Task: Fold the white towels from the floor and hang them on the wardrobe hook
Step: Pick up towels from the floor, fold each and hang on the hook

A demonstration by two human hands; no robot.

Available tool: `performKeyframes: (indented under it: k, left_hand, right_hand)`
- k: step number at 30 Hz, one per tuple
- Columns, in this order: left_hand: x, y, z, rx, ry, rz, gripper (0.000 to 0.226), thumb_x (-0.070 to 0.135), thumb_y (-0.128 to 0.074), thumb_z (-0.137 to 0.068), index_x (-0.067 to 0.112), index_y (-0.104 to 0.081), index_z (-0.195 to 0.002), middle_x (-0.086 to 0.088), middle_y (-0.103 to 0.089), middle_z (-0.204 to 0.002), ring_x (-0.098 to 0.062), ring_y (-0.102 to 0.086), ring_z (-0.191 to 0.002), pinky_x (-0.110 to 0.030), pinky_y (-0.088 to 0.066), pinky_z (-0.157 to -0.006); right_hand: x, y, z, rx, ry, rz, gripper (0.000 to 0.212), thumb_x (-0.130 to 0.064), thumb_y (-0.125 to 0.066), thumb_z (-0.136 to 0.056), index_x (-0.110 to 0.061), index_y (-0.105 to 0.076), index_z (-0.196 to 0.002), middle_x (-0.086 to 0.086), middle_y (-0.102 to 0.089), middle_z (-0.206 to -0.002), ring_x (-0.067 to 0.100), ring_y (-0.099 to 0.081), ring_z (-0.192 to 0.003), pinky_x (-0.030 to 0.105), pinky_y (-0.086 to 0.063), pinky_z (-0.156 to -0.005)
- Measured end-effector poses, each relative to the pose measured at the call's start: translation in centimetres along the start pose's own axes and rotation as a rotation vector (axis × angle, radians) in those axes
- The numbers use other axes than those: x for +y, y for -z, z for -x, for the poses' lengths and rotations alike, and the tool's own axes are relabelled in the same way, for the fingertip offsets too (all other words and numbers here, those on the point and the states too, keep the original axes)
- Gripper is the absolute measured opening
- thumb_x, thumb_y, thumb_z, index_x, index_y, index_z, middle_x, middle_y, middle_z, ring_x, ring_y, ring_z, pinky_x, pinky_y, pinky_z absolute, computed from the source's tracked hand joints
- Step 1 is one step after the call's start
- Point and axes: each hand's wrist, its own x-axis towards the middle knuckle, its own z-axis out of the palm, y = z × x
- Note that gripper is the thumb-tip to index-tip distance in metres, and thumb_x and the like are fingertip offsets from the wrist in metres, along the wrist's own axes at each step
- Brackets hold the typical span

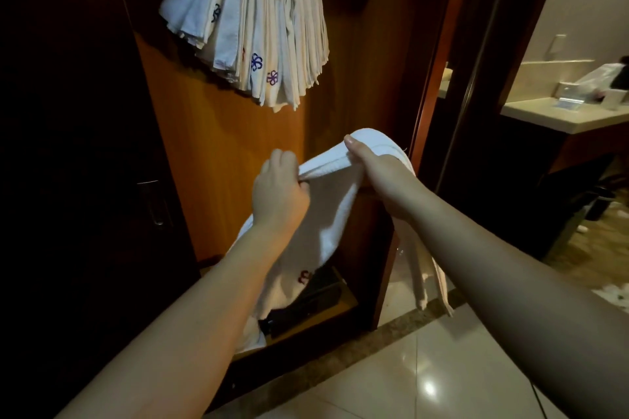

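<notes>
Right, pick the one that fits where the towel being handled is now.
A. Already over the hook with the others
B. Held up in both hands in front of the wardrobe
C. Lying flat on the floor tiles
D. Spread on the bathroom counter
B: the left hand and right hand both grip the towel along its top fold, below the stack of towels hanging on the hook.

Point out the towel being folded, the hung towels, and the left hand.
towel being folded (pixel 326 214), head view, hanging middle panel
hung towels (pixel 272 31), head view, front folds
left hand (pixel 279 190), head view, back of hand
</notes>
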Motion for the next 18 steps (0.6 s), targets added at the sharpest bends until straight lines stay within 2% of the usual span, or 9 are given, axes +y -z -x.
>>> performKeyframes:
  k: [3, 5, 6, 8, 10, 12, 14, 16, 18]
  left_hand:
    - [0.8, -0.6, 1.6, -0.107, -0.114, 0.000, 0.026, 0.012, -0.073, -0.083, 0.015, -0.051, -0.096, -0.001, -0.051, -0.097, -0.020, -0.055, -0.083, -0.037, -0.055, -0.070]
    - [1.1, -1.5, 3.2, -0.194, -0.094, 0.049, 0.025, 0.011, -0.070, -0.086, 0.015, -0.050, -0.101, -0.001, -0.050, -0.101, -0.018, -0.055, -0.083, -0.033, -0.053, -0.067]
    - [1.0, -1.9, 3.7, -0.203, -0.051, 0.079, 0.025, 0.010, -0.069, -0.087, 0.016, -0.048, -0.101, 0.000, -0.049, -0.101, -0.017, -0.054, -0.082, -0.031, -0.051, -0.065]
    - [0.7, -2.5, 4.0, -0.189, 0.030, 0.145, 0.027, 0.007, -0.067, -0.088, 0.018, -0.046, -0.101, 0.002, -0.046, -0.101, -0.017, -0.054, -0.080, -0.029, -0.050, -0.062]
    - [0.4, -2.9, 4.4, -0.181, 0.074, 0.205, 0.029, 0.007, -0.066, -0.089, 0.021, -0.045, -0.102, 0.004, -0.047, -0.102, -0.014, -0.056, -0.079, -0.022, -0.046, -0.057]
    - [0.0, -3.3, 5.0, -0.211, 0.105, 0.209, 0.025, 0.012, -0.066, -0.091, 0.024, -0.048, -0.103, 0.006, -0.049, -0.102, -0.012, -0.056, -0.079, -0.019, -0.046, -0.057]
    - [-0.7, -3.8, 5.5, -0.251, 0.128, 0.123, 0.020, 0.015, -0.066, -0.089, 0.024, -0.051, -0.098, 0.006, -0.048, -0.096, -0.014, -0.055, -0.079, -0.029, -0.051, -0.061]
    - [-1.7, -4.1, 5.7, -0.255, 0.151, 0.053, 0.023, 0.014, -0.065, -0.084, 0.026, -0.046, -0.087, 0.008, -0.043, -0.086, -0.017, -0.051, -0.078, -0.032, -0.043, -0.061]
    - [-2.8, -4.2, 5.7, -0.237, 0.174, 0.040, 0.030, 0.012, -0.065, -0.083, 0.029, -0.040, -0.081, 0.011, -0.040, -0.079, -0.014, -0.049, -0.071, -0.029, -0.032, -0.056]
  right_hand:
    - [-0.2, -0.2, -0.1, 0.002, -0.003, -0.129, 0.057, -0.071, -0.066, -0.066, -0.020, -0.069, -0.092, -0.005, -0.075, -0.082, 0.018, -0.073, -0.088, 0.029, -0.057, -0.062]
    - [0.0, -0.5, 0.0, 0.033, 0.020, -0.103, 0.050, -0.065, -0.065, -0.070, -0.019, -0.069, -0.089, -0.004, -0.075, -0.078, 0.019, -0.074, -0.083, 0.026, -0.055, -0.057]
    - [0.1, -0.7, 0.1, 0.045, 0.035, -0.079, 0.046, -0.061, -0.064, -0.073, -0.017, -0.069, -0.087, -0.003, -0.075, -0.077, 0.020, -0.074, -0.083, 0.028, -0.057, -0.060]
    - [0.4, -1.1, 0.3, 0.077, 0.052, -0.063, 0.038, -0.053, -0.065, -0.078, -0.015, -0.068, -0.082, 0.002, -0.075, -0.084, 0.024, -0.073, -0.089, 0.040, -0.062, -0.081]
    - [0.4, -1.1, 0.4, 0.119, 0.061, -0.040, 0.035, -0.049, -0.064, -0.081, -0.015, -0.067, -0.076, 0.006, -0.074, -0.087, 0.025, -0.072, -0.091, 0.050, -0.058, -0.092]
    - [0.1, -0.8, 0.2, 0.153, 0.077, -0.021, 0.035, -0.048, -0.064, -0.083, -0.014, -0.066, -0.073, 0.005, -0.074, -0.085, 0.024, -0.071, -0.090, 0.050, -0.057, -0.093]
    - [-0.3, -0.5, -0.2, 0.192, 0.090, -0.016, 0.035, -0.048, -0.066, -0.083, -0.015, -0.065, -0.073, 0.002, -0.073, -0.082, 0.022, -0.072, -0.087, 0.045, -0.059, -0.089]
    - [-0.6, -0.1, -0.4, 0.227, 0.092, 0.007, 0.032, -0.048, -0.068, -0.082, -0.017, -0.064, -0.076, 0.001, -0.072, -0.083, 0.018, -0.072, -0.083, 0.040, -0.060, -0.084]
    - [-0.8, 0.3, -0.5, 0.255, 0.075, 0.026, 0.035, -0.051, -0.069, -0.078, -0.016, -0.065, -0.081, 0.004, -0.073, -0.089, 0.019, -0.071, -0.083, 0.042, -0.060, -0.084]
